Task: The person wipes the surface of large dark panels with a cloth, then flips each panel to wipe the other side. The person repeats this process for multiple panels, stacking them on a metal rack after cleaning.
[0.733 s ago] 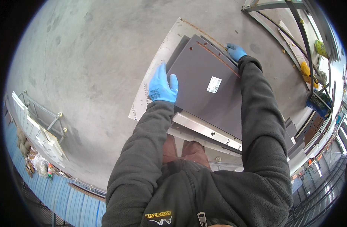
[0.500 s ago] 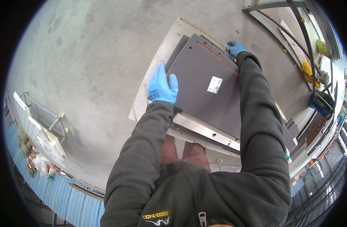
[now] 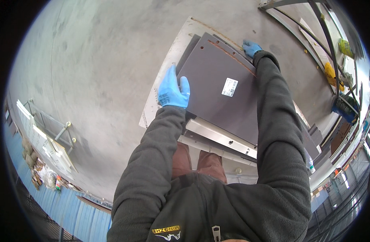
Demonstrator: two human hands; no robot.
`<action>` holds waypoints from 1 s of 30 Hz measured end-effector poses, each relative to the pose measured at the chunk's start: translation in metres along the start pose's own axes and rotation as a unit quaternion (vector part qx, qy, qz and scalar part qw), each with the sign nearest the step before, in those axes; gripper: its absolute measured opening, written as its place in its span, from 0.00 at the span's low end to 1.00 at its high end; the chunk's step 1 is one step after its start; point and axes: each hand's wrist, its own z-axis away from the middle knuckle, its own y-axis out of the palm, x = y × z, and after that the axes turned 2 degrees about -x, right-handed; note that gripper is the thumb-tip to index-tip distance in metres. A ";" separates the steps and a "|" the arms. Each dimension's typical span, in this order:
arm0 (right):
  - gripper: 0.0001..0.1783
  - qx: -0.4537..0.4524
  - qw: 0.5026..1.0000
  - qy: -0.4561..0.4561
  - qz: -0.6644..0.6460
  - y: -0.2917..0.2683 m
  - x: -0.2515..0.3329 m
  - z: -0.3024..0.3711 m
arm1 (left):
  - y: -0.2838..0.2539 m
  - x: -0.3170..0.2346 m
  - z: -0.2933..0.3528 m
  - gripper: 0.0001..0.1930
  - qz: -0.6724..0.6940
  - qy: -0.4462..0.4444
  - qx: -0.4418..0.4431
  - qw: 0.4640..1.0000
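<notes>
A dark grey flat panel [image 3: 211, 88] with a white label [image 3: 229, 87] and small holes along its far edge lies on top of a stack in front of me. Beneath it shows a larger white board [image 3: 185, 36], jutting out at the left and far sides. My left hand [image 3: 173, 90], in a blue glove, rests along the grey panel's left edge, fingers straight and thumb apart. At the stack's far right edge is my right hand [image 3: 251, 48], also gloved, its fingers curled in; whatever they hold is hidden. A pale strip [image 3: 217, 135] with cut-outs runs along the near side.
A dark metal frame [image 3: 332, 48] stands at the right, with a yellow bag [image 3: 331, 74] and a green tub [image 3: 345, 47] by it. On the left, a metal rack [image 3: 58, 131] holds leaning white boards [image 3: 52, 151]. More grey panels [image 3: 312, 141] lie beyond my right arm.
The view has shifted a little. Both hands keep their places at the left and far right edges of the stack, and the grey panel stays between them.
</notes>
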 end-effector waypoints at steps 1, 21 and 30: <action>0.30 -0.052 0.997 -0.007 -0.053 -0.010 0.003 0.009 | 0.001 0.000 0.000 0.27 -0.002 0.016 -0.015 1.000; 0.23 -0.553 0.807 0.153 -0.138 0.088 -0.161 0.568 | 0.013 0.013 -0.001 0.28 -0.028 0.061 0.025 0.997; 0.41 -0.502 0.721 0.477 -0.040 0.166 -0.334 0.674 | 0.050 -0.097 0.072 0.42 -0.220 0.190 -0.096 0.952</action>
